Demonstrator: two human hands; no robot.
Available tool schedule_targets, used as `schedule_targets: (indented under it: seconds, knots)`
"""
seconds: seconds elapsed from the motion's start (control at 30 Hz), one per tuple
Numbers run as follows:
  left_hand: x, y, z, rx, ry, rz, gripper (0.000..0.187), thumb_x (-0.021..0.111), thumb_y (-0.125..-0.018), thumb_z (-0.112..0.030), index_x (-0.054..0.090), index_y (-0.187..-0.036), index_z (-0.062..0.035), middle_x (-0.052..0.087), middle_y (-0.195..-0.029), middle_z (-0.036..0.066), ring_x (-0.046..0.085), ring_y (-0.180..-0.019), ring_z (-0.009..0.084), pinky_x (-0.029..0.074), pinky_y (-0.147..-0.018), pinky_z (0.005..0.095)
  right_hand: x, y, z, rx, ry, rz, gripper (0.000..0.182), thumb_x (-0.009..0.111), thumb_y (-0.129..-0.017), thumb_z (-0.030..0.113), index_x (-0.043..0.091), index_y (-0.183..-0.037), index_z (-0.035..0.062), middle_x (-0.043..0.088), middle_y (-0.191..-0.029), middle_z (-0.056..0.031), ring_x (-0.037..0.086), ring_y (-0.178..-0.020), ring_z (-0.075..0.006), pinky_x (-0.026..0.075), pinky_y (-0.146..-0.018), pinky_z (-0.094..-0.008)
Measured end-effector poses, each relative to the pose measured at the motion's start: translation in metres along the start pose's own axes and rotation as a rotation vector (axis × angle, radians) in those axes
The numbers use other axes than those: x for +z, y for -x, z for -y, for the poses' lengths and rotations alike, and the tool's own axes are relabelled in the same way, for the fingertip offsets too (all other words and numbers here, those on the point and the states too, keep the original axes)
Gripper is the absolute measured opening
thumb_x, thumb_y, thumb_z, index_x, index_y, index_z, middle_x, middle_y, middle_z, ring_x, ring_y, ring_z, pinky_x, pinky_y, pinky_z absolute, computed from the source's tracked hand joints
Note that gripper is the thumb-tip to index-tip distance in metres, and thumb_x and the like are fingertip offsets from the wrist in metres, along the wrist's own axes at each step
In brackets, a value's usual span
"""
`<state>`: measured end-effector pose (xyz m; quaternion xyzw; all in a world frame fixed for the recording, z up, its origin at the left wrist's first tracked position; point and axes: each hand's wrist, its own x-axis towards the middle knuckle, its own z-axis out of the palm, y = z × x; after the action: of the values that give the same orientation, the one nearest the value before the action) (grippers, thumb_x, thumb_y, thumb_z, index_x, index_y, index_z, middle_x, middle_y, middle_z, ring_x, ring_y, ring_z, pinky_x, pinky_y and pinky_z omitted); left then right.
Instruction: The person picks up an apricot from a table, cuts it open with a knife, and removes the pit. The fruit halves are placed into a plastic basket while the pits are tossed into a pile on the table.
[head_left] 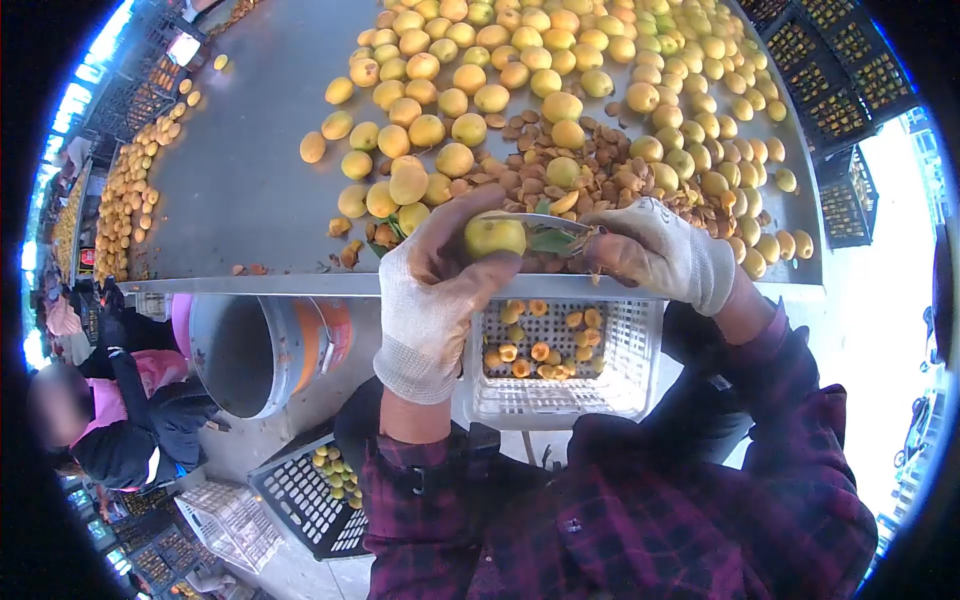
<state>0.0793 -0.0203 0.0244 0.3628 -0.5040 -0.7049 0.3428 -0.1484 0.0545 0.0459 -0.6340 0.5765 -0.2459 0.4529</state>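
Holding a yellow fruit [494, 236] tight in our left hand [436, 290], we grip a knife [552, 222] in our right hand [660, 255]. Its blade lies sideways across the fruit's top, just above the white basket [630, 345].

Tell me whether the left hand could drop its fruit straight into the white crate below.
Probably yes: the left hand grips the fruit at the table edge, and the white crate sits open just beneath, nothing between.

My grey metal table [250, 180] carries heaped yellow apricots [560, 60] from 12 to 2 o'clock, brown pits [520, 180] piled dead centre.
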Motion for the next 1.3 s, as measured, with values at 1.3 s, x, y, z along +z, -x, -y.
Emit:
schedule_targets:
  seconds: [1.3]
  knots:
    - [0.044, -0.021, 0.028, 0.058, 0.334, -0.276, 0.034, 0.071, -0.089, -0.024, 0.063, -0.107, 0.0026, 0.065, -0.092, 0.006, 0.063, -0.071, 0.0108, 0.052, -0.060, 0.0220, 0.094, -0.032, -0.025, -0.110, -0.099, -0.542, 0.028, 0.056, -0.098, 0.024, 0.059, -0.109, -0.0015, 0.065, -0.078, -0.0189, 0.066, -0.073, -0.0337, 0.050, -0.063, -0.0426]
